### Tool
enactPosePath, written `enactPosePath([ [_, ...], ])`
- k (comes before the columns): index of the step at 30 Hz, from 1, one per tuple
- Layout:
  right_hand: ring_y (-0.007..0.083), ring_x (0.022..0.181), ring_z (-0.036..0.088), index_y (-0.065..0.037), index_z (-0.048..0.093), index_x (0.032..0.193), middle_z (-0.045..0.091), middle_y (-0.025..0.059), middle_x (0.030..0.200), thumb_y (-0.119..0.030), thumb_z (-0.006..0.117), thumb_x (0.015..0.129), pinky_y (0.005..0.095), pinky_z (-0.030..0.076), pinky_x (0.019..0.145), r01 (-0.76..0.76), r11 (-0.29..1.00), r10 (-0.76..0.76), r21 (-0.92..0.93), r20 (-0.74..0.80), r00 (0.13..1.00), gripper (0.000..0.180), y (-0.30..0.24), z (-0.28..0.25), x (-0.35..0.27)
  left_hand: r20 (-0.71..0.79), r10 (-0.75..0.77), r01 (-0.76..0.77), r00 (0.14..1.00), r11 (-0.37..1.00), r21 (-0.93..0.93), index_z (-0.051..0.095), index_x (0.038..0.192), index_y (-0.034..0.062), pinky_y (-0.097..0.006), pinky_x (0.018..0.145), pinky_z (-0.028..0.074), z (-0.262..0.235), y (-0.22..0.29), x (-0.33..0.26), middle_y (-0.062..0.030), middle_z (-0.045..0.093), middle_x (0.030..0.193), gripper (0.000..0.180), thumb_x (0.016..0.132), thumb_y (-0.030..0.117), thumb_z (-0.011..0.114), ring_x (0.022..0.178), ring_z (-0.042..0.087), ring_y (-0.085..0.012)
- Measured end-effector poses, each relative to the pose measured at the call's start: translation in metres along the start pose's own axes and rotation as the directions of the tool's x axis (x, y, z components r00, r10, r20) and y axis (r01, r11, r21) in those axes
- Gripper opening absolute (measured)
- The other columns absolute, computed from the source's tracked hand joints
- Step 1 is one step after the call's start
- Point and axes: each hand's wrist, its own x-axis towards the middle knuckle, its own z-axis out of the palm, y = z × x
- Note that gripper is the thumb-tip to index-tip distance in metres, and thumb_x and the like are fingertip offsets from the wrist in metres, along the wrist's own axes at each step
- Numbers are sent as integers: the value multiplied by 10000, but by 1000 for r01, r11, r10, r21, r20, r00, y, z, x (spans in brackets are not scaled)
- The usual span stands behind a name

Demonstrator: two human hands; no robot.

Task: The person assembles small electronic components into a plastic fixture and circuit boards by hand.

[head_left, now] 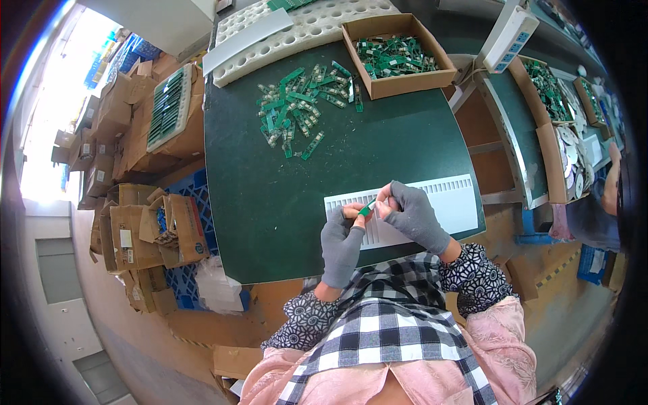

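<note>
My left hand (342, 243), in a grey fingerless glove, pinches a small green circuit board (367, 208) above the near right part of the table. Close by its upper end is my right hand (417, 214), gloved the same way, with thumb and fingers pressed together. What the right fingertips hold, if anything, is too small to make out. Under both hands lies a white slotted sheet or tray (452, 206), with rows of narrow slots along its far and left parts. Farther off, a loose pile of similar green boards (297, 101) is spread over the dark green table (256, 216).
A cardboard box (405, 84) full of small boards stands at the table's far right. Behind the pile lies a white foam tray with round holes (317, 30). Cartons (128, 236) stack up at left. At far right, a person's arm (612, 179) is beside another worktable.
</note>
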Motion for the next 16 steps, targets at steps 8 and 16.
enactPosePath([
  [8,62,545,412,-47,627,893,449,-31,589,-155,691,857,246,359,523,-5,1000,5,-16,-2,1000,131,-2,-2,5,3,4,-4,1000,999,33,553,978,-19,-226,827,488,1,0,6,-80,616,1137,31,948,-21,542,977,632,-121],
  [16,66,559,466,-34,527,1185,470,-19,607,-239,724,879,247,427,561,-40,997,42,65,-27,999,418,-2,-14,20,37,66,-64,997,996,-55,581,1029,-25,-387,1016,481,-6,-9,8,-129,587,1132,110,956,58,581,1043,652,-234],
])
